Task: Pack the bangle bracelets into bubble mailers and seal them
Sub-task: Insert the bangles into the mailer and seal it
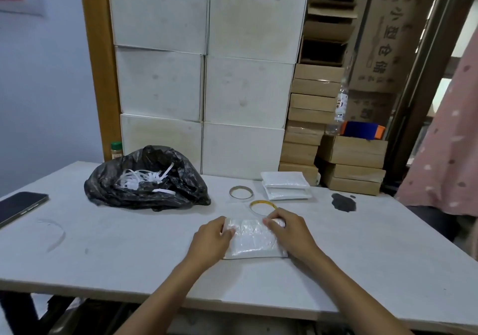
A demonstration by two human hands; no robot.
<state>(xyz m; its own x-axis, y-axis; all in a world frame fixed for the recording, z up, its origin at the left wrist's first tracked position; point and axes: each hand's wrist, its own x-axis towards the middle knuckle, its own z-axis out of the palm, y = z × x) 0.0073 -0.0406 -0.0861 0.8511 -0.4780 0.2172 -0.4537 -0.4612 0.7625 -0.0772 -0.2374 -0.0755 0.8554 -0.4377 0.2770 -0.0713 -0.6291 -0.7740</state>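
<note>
The white table [129, 252] is carrying all task items, with stacked white boxes [207, 76] and brown cartons [354, 151] standing behind its far edge. A black bag [165, 195] holding white strips is sitting at far left-centre, well apart from the work area; a phone [20, 206] is lying near the left edge.

The bubble mailer [254, 241] being worked is lying flat at table centre, its long axis running left to right, its far flap edge pointing away from the person. The left hand [209, 241] is pinching the mailer's far-left corner, fingers closed on it. The right hand [292, 231] is gripping the far-right corner in the same way. Both hands are equally near; the flap is judged to be under folding or pressing for sealing.

A stack of spare mailers [285, 186] is lying beyond and right of the hands. The yellow bangle [262, 206] is lying just beyond the right hand, nearly touching the mailer's far edge; the silver bangle [241, 193] is lying a little farther off, to its left. The right hand is nearer to both.

Open table is remaining on both sides and toward the near edge for moving the sealed mailer aside.
</note>
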